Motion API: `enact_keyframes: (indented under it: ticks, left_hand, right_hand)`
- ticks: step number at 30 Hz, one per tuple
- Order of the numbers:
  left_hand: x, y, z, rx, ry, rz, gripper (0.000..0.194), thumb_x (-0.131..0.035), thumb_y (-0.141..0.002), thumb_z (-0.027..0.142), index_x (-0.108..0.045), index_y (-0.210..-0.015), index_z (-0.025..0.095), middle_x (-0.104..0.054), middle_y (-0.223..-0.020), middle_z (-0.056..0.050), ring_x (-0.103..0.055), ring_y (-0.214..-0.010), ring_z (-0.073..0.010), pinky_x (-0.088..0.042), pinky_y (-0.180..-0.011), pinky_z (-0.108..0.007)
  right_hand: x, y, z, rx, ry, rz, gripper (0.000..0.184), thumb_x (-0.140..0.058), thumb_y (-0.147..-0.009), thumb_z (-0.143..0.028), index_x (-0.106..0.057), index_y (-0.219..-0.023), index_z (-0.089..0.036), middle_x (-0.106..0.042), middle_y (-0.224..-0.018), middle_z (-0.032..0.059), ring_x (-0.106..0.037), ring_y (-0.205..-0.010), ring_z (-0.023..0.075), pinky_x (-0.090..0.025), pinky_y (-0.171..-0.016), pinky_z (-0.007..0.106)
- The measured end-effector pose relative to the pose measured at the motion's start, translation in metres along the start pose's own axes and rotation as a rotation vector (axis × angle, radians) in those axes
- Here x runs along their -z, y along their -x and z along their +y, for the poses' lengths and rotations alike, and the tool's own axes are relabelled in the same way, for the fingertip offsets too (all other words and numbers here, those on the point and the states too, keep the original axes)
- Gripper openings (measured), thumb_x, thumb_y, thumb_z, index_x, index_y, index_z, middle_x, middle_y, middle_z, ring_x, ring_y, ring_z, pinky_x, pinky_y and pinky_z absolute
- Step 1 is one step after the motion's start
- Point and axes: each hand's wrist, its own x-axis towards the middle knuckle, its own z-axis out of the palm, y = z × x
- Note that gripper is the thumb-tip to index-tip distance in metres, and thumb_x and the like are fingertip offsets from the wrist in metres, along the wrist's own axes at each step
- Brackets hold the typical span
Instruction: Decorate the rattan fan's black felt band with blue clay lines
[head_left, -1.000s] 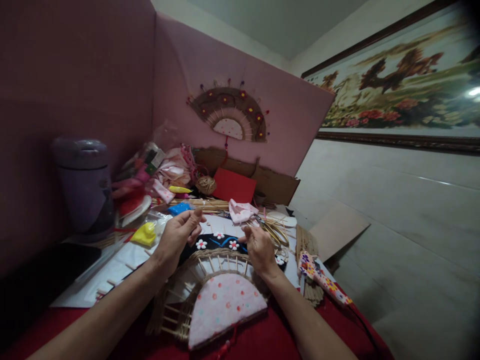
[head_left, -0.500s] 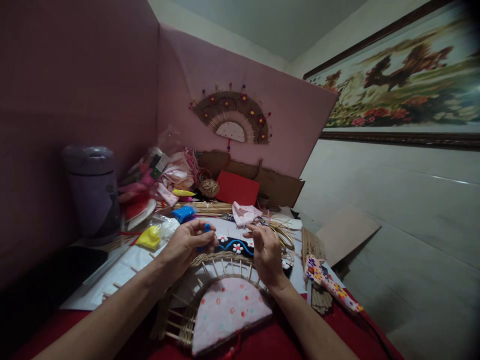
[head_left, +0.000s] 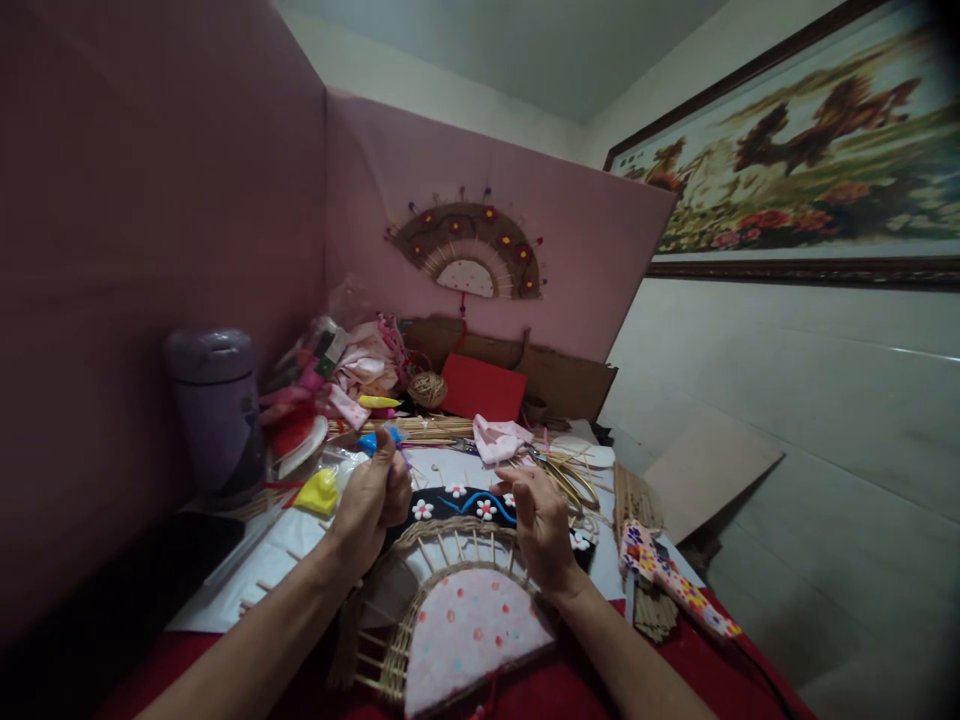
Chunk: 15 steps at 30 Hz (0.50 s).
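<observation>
A woven half-round fan [head_left: 450, 545] lies before me, with a dotted pink-white cloth panel [head_left: 472, 620] at its centre. White flowers [head_left: 485, 510] with red middles and a wavy blue strip [head_left: 459, 500] decorate its black outer band [head_left: 439, 495]. My left hand [head_left: 373, 495] is closed, thumb up, over the band's left part; the blue clay seen in it earlier is now hidden by the fingers. Above the right part of the band is my right hand [head_left: 546, 525], its fingers bent together. Whether anything is between them I cannot make out.
A purple flask [head_left: 217, 420] stands at left, near yellow clay [head_left: 316, 492] in plastic and a blue packet [head_left: 367, 442]. Scissors [head_left: 570, 480] and pink cloth [head_left: 499, 438] lie behind the fan. At right is a flower-patterned glue gun [head_left: 675, 580]. A finished fan [head_left: 469, 245] hangs on the pink board.
My left hand has turned thumb-up and closed, hiding the blue clay that showed at its fingertips. It has uncovered more of the black band. My right hand stays near the band; the view has shifted slightly.
</observation>
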Motion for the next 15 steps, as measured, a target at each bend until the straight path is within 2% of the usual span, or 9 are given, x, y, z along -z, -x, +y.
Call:
enact_keyframes:
  ticks: [3,5,9,12,15]
  left_hand:
    - [-0.001,0.001,-0.002,0.026,0.036,-0.067,0.039,-0.067,-0.070,0.051,-0.059,-0.069,0.013,-0.042,-0.048,0.006,-0.035,-0.040,-0.0034,-0.029,-0.039,-0.015]
    - [0.000,0.001,-0.004,0.036,0.026,-0.078,0.032,-0.071,-0.070,0.040,-0.064,-0.080,0.010,-0.055,-0.058,0.001,-0.047,-0.048,-0.0054,-0.039,-0.048,-0.016]
    - [0.000,0.003,-0.008,0.103,0.027,-0.115,0.024,-0.074,-0.069,0.030,-0.067,-0.079,0.010,-0.069,-0.079,-0.009,-0.062,-0.066,-0.0139,-0.049,-0.064,-0.023]
    - [-0.009,0.006,-0.010,0.063,0.009,-0.196,0.023,-0.071,-0.072,0.032,-0.070,-0.082,0.011,-0.071,-0.092,-0.012,-0.065,-0.085,-0.0229,-0.050,-0.082,-0.034]
    - [-0.026,0.013,-0.012,-0.018,-0.001,-0.283,0.033,-0.065,-0.076,0.038,-0.069,-0.100,0.014,-0.067,-0.110,-0.013,-0.056,-0.111,-0.0277,-0.040,-0.099,-0.038]
  right_hand:
    - [0.002,-0.005,-0.007,-0.015,-0.110,-0.027,0.042,-0.032,-0.095,-0.041,-0.066,-0.094,-0.019,-0.064,-0.088,0.0072,-0.056,-0.090,0.0205,-0.040,-0.083,0.037]
    - [0.007,-0.012,-0.018,-0.066,-0.185,-0.030,0.043,-0.032,-0.095,-0.043,-0.067,-0.093,-0.019,-0.064,-0.093,0.0078,-0.056,-0.094,0.0206,-0.040,-0.085,0.036]
    - [0.008,-0.030,-0.047,-0.269,-0.362,-0.077,0.051,-0.032,-0.092,-0.053,-0.069,-0.096,-0.017,-0.066,-0.100,0.0100,-0.058,-0.099,0.0227,-0.040,-0.090,0.038]
    - [-0.009,-0.048,-0.067,-0.464,-0.549,-0.047,0.064,-0.027,-0.089,-0.062,-0.068,-0.098,-0.014,-0.068,-0.101,0.0131,-0.060,-0.101,0.0246,-0.042,-0.090,0.039]
    - [-0.034,-0.064,-0.081,-0.545,-0.644,0.077,0.071,-0.026,-0.087,-0.065,-0.065,-0.105,-0.009,-0.065,-0.110,0.0165,-0.058,-0.107,0.0242,-0.038,-0.098,0.038]
